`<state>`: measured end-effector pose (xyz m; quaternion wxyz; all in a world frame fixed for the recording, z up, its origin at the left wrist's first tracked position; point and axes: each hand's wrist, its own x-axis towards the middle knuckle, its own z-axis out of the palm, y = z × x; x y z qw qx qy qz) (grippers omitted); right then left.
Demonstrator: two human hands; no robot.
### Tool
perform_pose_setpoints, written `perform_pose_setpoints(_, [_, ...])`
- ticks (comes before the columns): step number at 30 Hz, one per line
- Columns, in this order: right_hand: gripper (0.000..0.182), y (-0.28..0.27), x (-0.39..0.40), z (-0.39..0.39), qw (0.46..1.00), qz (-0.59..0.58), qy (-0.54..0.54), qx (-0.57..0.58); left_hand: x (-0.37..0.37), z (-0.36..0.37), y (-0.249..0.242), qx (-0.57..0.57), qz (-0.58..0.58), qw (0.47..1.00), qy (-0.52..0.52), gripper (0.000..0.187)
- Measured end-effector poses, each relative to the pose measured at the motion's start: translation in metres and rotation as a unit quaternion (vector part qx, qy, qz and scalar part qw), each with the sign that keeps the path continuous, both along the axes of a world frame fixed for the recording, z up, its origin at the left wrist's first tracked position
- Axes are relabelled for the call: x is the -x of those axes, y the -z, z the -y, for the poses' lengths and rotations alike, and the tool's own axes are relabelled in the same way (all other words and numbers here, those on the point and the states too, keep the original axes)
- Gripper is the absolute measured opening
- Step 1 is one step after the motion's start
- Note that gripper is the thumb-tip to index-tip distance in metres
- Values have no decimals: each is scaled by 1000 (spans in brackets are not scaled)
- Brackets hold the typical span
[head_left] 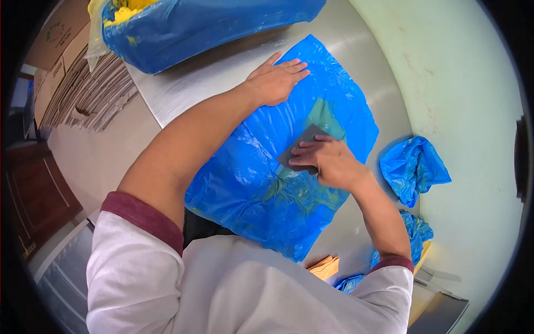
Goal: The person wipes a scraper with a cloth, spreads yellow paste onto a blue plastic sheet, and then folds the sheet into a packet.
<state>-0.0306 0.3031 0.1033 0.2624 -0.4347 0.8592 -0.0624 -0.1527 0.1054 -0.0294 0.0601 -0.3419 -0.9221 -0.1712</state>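
A blue plastic bag (233,167) lies spread flat on the steel table, wrinkled, with greenish-yellow smears on its right and lower parts. My left hand (278,82) rests flat on the bag's upper left part, its fingers spread. Near the middle of the bag, my right hand (336,162) grips a dark grey flat rectangular piece (302,143), which lies against the plastic. Its exact kind does not show. A green-tinted patch (325,117) runs along the bag just above this piece.
A blue-lined container (194,33) with yellow material stands at the upper left of the steel table (172,94). Crumpled blue bags (414,167) lie at the right by the pale wall (461,83). Flattened cardboard boxes (92,94) are stacked at left. An orange folded piece (324,268) lies near me.
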Motion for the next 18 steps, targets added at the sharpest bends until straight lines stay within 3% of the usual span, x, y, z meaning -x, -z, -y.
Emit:
perform_pose_setpoints(3, [46,-14,6,-3,1000,7,5,14,-1,-1,-7,-11,43,999,-15,48])
perform_pose_setpoints(6, [56,-28,46,-11,990,-94,39,98,13,-8,-41,21,112,993,-8,48])
perform_pose_setpoints(8, [56,-20,81,-20,977,-202,6,63,29,-18,-49,19,121,992,13,48])
perform_pose_setpoints(11, [55,13,107,-18,986,-71,151,2,41,-31,8,-100,16,991,93,50])
perform_pose_setpoints(14, [52,24,104,-24,984,-42,173,13,43,-33,10,-71,-7,994,86,50])
perform_pose_setpoints(18, [47,5,76,-31,982,7,166,-88,42,-34,3,-48,8,996,77,50])
